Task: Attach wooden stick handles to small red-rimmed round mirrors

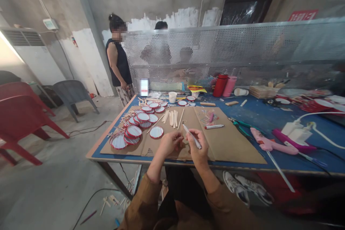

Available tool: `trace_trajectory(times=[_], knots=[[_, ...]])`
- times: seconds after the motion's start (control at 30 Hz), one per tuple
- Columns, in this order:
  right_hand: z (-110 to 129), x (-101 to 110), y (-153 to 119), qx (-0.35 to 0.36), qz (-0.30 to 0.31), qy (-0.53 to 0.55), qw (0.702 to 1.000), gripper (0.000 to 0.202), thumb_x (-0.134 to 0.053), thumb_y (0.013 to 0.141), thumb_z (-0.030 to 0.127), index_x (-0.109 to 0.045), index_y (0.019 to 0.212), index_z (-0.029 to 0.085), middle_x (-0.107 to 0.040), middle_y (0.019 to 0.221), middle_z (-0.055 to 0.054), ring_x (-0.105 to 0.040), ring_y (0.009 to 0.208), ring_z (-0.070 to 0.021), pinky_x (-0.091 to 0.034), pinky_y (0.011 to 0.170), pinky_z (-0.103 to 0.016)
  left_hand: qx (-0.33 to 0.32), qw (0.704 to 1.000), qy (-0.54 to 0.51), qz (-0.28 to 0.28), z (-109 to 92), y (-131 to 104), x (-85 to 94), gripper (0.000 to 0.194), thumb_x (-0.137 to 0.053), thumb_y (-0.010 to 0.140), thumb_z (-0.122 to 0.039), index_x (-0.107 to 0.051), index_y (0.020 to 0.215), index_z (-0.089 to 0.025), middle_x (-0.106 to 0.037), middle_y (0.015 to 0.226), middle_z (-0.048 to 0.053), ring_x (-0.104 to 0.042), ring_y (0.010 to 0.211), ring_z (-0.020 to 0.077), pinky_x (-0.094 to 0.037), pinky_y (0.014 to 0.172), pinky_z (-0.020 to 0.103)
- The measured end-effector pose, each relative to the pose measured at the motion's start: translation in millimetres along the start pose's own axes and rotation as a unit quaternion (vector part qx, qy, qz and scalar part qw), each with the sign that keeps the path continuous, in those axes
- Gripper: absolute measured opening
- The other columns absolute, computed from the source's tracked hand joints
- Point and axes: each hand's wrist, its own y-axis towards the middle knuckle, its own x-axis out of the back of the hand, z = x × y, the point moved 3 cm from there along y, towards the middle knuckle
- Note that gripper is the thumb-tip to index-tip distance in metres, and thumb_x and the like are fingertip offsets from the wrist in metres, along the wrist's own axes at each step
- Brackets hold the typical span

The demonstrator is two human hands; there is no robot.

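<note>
In my right hand (199, 151) is a white marker (186, 128), held like a pen with one end pointing up and away. Close beside it, my left hand (170, 143) has its fingers curled together; whatever they may pinch is too small to make out. Both hands are above a brown cardboard sheet (229, 147). Just beyond them lie several flat wooden sticks (172, 118) and a single round disc (156, 132) with a red rim. To the left is a pile of similar red-rimmed discs (134, 131). A red-and-white marker (214, 127) rests on the cardboard to the right.
On the blue table (242, 115) are a pink glue gun (265, 140), green-handled pliers (238, 125), a power strip with white chargers (295, 133) and a red bottle (220, 85). A perforated metal screen (229, 50) runs behind. A person (118, 57) stands at the far left corner.
</note>
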Motion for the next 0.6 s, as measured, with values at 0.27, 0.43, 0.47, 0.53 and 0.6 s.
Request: trace_trajectory(times=[0.27, 0.43, 0.47, 0.53, 0.6], knots=[[-1.6, 3.1, 0.7, -0.019, -0.029, 0.022, 0.999, 0.023, -0.058, 0.08, 0.04, -0.058, 0.089, 0.019, -0.064, 0.075, -0.002, -0.059, 0.064, -0.0144, -0.047, 0.063, -0.027, 0.011, 1.0, -0.011, 0.01, 0.7, -0.6, -1.1, 0.022, -0.045, 0.084, -0.036, -0.059, 0.079, -0.019, -0.059, 0.054, -0.003, -0.054, 0.048, 0.0101, -0.036, 0.049, 0.017], [-2.6, 1.1, 0.9, -0.023, -0.013, 0.032, 0.999, 0.023, -0.059, 0.08, 0.04, -0.058, 0.09, 0.019, -0.064, 0.076, -0.002, -0.059, 0.066, -0.0145, -0.046, 0.062, -0.025, 0.005, 0.999, -0.032, 0.016, -0.3, -1.0, -1.4, 0.023, -0.045, 0.084, -0.036, -0.058, 0.077, -0.018, -0.061, 0.057, -0.003, -0.052, 0.046, 0.0085, -0.036, 0.048, 0.017], [-2.7, 1.1, 0.8, -0.024, -0.013, 0.03, 0.999, 0.023, -0.059, 0.08, 0.04, -0.058, 0.09, 0.019, -0.064, 0.076, -0.002, -0.059, 0.066, -0.0145, -0.046, 0.062, -0.025, 0.006, 0.999, -0.034, 0.016, -0.7, -1.1, -1.4, 0.023, -0.045, 0.084, -0.036, -0.058, 0.077, -0.018, -0.061, 0.057, -0.003, -0.052, 0.046, 0.0085, -0.036, 0.048, 0.017], [-2.6, 1.5, 0.7, -0.024, -0.018, 0.026, 0.999, 0.023, -0.059, 0.08, 0.04, -0.058, 0.09, 0.02, -0.064, 0.077, -0.002, -0.059, 0.066, -0.0144, -0.047, 0.063, -0.026, 0.008, 0.999, -0.033, 0.016, -1.1, -1.1, -1.4, 0.022, -0.045, 0.083, -0.035, -0.058, 0.078, -0.018, -0.06, 0.056, -0.003, -0.053, 0.046, 0.0089, -0.036, 0.049, 0.017], [-2.4, 2.5, 0.6, -0.02, -0.027, 0.027, 0.999, 0.022, -0.059, 0.08, 0.039, -0.058, 0.09, 0.019, -0.064, 0.078, -0.002, -0.059, 0.066, -0.0142, -0.047, 0.064, -0.026, 0.004, 0.999, -0.03, 0.014, -1.0, -0.8, -1.4, 0.023, -0.044, 0.084, -0.036, -0.058, 0.078, -0.018, -0.06, 0.056, -0.003, -0.053, 0.046, 0.0092, -0.036, 0.049, 0.017]])
